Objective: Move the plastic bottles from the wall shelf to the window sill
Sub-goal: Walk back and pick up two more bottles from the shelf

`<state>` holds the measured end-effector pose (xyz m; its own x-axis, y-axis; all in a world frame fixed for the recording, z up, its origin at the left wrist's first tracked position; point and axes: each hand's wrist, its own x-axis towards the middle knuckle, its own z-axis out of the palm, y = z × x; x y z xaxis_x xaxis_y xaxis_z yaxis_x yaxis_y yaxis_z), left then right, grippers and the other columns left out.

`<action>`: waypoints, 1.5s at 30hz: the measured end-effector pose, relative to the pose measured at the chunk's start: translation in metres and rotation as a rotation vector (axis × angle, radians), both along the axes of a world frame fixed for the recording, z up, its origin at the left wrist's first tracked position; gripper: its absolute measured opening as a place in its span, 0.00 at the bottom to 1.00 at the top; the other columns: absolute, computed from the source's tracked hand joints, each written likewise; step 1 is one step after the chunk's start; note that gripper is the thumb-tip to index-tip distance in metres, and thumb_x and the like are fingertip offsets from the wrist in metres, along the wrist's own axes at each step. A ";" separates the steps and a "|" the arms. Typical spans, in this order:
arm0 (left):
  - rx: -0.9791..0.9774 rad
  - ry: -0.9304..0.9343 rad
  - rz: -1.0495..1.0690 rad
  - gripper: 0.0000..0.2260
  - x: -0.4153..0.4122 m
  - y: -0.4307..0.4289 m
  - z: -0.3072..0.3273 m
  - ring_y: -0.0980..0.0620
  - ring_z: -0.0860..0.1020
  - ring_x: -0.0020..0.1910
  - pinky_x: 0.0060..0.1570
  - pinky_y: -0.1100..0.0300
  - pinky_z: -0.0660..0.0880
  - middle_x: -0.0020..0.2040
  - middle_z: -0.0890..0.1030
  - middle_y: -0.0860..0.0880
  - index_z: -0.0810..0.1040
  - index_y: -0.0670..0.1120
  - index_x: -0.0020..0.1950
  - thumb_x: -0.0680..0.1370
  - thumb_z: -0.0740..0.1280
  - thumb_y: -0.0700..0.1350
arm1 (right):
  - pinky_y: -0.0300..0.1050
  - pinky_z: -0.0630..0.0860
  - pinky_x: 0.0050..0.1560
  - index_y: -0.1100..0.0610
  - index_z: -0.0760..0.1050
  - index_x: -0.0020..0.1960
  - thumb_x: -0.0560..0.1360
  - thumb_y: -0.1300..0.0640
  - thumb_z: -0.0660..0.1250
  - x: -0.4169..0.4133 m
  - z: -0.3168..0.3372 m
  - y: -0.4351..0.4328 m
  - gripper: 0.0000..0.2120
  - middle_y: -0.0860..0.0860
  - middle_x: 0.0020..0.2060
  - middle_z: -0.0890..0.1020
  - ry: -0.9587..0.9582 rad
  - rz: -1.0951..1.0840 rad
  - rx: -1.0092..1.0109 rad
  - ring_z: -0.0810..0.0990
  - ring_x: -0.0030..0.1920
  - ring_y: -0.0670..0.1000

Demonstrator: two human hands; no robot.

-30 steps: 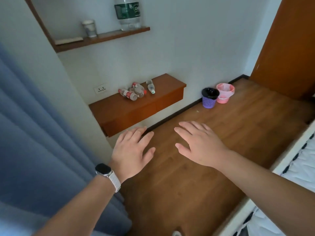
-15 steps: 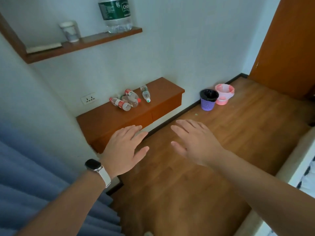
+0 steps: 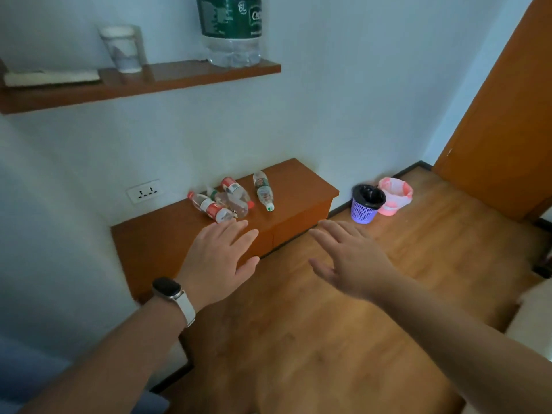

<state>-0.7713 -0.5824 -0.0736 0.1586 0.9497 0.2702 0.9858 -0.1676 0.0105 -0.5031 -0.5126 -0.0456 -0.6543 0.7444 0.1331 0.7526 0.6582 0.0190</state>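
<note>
A wooden floor (image 3: 343,339) fills the lower right of the view, meeting a white wall (image 3: 343,100) and an orange-brown door (image 3: 507,115) at the right. A low wall shelf (image 3: 167,243), a boxy brown wooden unit fixed to the wall, runs across the middle. Above it hangs a thinner upper shelf (image 3: 179,80) carrying a large water jug (image 3: 231,31) with a green label, a clear cup (image 3: 124,47) and a flat pale object (image 3: 50,77) at its left end.

Both forearms reach forward. The left hand (image 3: 219,258), with a smartwatch (image 3: 167,288) on its wrist, hovers palm down over the near edge of the low shelf, fingers spread and holding nothing. The right hand (image 3: 348,258) is also flat and spread, empty, over the floor beside the shelf.

Four plastic bottles lie on their sides on the low shelf: three red-labelled bottles (image 3: 225,201) clustered together, touching, and a green-labelled bottle (image 3: 263,191) just right of them.

A purple waste basket (image 3: 366,209) and a pink basket (image 3: 394,195) stand touching on the floor by the wall. A wall socket (image 3: 145,191) sits left of the bottles.
</note>
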 end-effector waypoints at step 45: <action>-0.028 -0.033 0.548 0.21 -0.036 0.291 -0.050 0.44 0.79 0.64 0.63 0.47 0.73 0.65 0.81 0.46 0.80 0.49 0.65 0.75 0.73 0.57 | 0.49 0.60 0.74 0.47 0.61 0.76 0.80 0.38 0.55 -0.100 -0.071 0.413 0.27 0.47 0.76 0.65 -0.039 0.393 -0.316 0.63 0.75 0.50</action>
